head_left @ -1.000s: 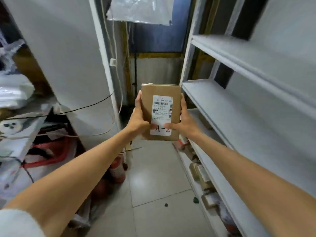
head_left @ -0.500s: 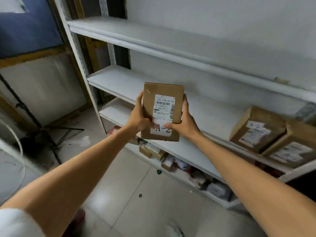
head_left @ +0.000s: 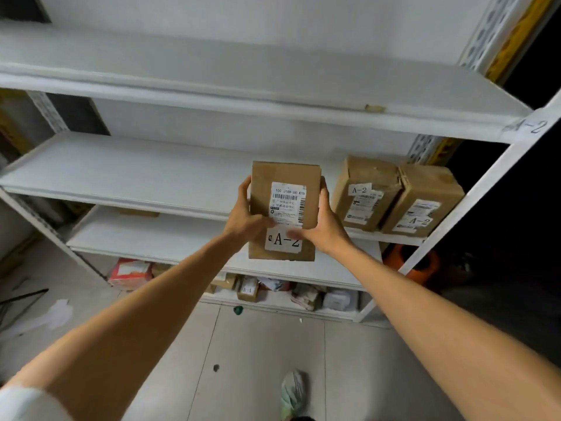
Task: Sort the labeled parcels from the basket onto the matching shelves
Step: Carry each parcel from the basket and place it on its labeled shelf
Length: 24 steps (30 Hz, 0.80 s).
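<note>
While we hold the cardboard parcel (head_left: pixel 285 205) up in front of the white shelving rack (head_left: pixel 494 165), both hands are busy with it. Our left hand (head_left: pixel 244 217) grips the left edge with the thumb laid across the front. Our right hand (head_left: pixel 329 226) grips the right edge the same way, its thumb over the top of the big "A-2" sticker. So neither hand is loose, both are wrapped round this one box.

The parcel is upright in the air with its face toward us, a barcode shipping label above the A-2 sticker. It isn't resting on any board; it hangs in front of the middle shelf (head_left: pixel 121 171).

On that shelf, just right of our parcel, two more brown parcels stand side by side and touching. The left shelved parcel (head_left: pixel 365 192) has an A-2 sticker near its top, and the right shelved parcel (head_left: pixel 422 202) has one near its bottom. A handwritten A-2 tag (head_left: pixel 526 127) is stuck on the rack's right post, level with the upper shelf (head_left: pixel 212 71).

Down at the bottom shelf there's a jumble of small boxes (head_left: pixel 249 288), with a red-and-white box (head_left: pixel 130 271) at the left end. Something orange (head_left: pixel 425 262) sits behind the post; we can't tell what it is.
</note>
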Tool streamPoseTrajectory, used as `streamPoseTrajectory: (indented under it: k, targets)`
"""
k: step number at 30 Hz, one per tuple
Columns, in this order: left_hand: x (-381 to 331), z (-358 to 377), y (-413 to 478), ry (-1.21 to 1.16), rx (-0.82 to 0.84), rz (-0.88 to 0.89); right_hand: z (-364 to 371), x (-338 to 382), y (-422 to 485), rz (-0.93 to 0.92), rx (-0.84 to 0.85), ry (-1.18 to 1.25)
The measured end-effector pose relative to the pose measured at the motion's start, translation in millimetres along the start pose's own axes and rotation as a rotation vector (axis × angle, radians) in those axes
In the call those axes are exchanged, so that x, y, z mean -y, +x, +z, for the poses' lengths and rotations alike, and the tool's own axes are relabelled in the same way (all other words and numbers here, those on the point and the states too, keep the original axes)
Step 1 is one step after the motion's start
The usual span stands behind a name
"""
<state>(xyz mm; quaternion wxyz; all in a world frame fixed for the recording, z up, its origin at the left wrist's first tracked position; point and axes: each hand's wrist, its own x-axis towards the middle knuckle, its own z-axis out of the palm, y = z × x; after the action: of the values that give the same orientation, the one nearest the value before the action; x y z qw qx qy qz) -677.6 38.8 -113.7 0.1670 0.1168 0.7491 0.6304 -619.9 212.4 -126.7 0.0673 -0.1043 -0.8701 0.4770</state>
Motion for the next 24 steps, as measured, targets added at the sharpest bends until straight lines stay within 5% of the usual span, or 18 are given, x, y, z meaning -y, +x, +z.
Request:
streamPoseTrajectory:
  k: [8, 13, 24]
  targets:
    - [-6, 2, 81, 0.033, -0.005, -0.018, -5, -24, 88, 0.046, 0.021, -0.015]
    - [-1, 16, 126, 0.033, -0.103, -0.073, 1, -39, 135, 0.088, -0.158, 0.038]
    - [12, 38, 160, -0.009, 0.110, -0.136, -10, -58, 167, 0.336, -0.158, -0.122]
